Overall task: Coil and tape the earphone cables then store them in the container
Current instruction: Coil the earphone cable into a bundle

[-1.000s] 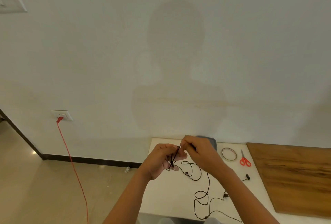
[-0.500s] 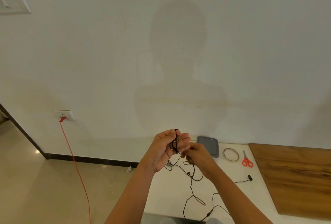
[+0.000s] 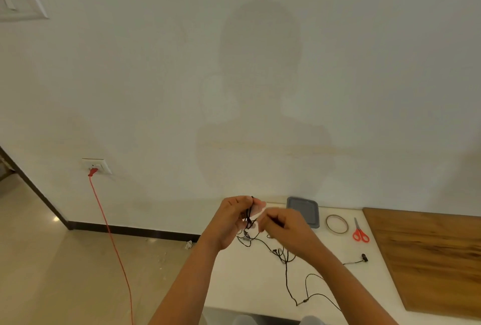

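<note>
A thin black earphone cable (image 3: 286,275) trails in loose loops over the white table (image 3: 250,285). My left hand (image 3: 233,220) is raised above the table's far left corner, its fingers closed around a few coiled turns of that cable. Just to its right, my right hand (image 3: 282,225) pinches a strand of the same cable. One end of the cable with a small black plug (image 3: 364,257) lies to the right. The grey container (image 3: 304,209) sits at the table's far edge, partly hidden by my right hand. A tape roll (image 3: 337,224) lies beside it.
Red-handled scissors (image 3: 360,233) lie right of the tape. A wooden board (image 3: 429,257) covers the table's right side. A red cord (image 3: 112,241) runs from a wall socket (image 3: 95,164) down across the floor on the left.
My right hand swung from above the coil down to below it, then back up beside my left hand. More loose cable has been drawn up off the table.
</note>
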Demonstrator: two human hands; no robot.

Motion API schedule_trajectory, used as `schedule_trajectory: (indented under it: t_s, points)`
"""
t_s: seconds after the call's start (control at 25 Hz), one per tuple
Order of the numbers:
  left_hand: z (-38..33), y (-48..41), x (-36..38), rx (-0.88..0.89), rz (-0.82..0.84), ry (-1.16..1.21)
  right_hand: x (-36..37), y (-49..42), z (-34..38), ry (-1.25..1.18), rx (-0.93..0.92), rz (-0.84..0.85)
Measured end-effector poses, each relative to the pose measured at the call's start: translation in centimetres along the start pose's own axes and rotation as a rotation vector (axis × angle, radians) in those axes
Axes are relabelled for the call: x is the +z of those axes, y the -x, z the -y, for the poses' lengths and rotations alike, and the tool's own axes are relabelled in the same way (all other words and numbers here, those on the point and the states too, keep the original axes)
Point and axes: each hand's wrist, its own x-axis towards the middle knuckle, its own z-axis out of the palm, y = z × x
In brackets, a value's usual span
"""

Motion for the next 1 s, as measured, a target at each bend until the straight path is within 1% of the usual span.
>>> schedule_trajectory:
  t_s: [0.12,0.2,0.28,0.4,0.48,0.56,0.64,0.72,0.8,0.88,1.0]
  points:
    - [1.0,0.7,0.3,-0.048,0.081,0.029,-1.7,-2.1,0.7,-0.039,-0.038,-0.137]
    - [1.3,0.8,0.7,-0.070,0.133,0.045,-2.1,-3.4,0.7,-0.034,-0.003,-0.167]
    - [1.2,1.0,1.3,-0.067,0.175,0.060,-2.3,-4.5,-0.2,-0.086,0.046,-0.136]
    - [0.0,1.3,1.6,-0.015,0.205,0.166,-1.6,-4.5,-2.3,-0.242,0.155,-0.056]
    - [-0.9,1.1,1.3,0.010,0.207,0.232,-0.4,-3.4,-3.6,-0.236,0.244,0.007]
    - [-1.3,0.4,1.0,0.022,0.168,0.256,1.0,-1.8,-4.2,-0.210,0.280,0.110]
    - [-1.0,-0.5,0.6,0.036,0.105,0.210,2.0,-0.4,-4.2,-0.166,0.268,0.174]
    - [-0.3,-1.2,0.2,0.044,0.044,0.121,2.1,0.4,-3.5,-0.048,0.211,0.178]
    - [0.4,-1.4,-0.2,0.040,0.003,0.024,1.4,0.7,-2.5,0.011,0.157,0.177]
    - [0.9,-1.3,-0.4,0.026,0.008,-0.070,0.1,0.7,-1.2,-0.047,0.168,0.160]
    - [1.3,-0.8,-0.4,-0.009,0.108,-0.129,-1.7,-0.1,0.4,-0.131,0.169,0.087]
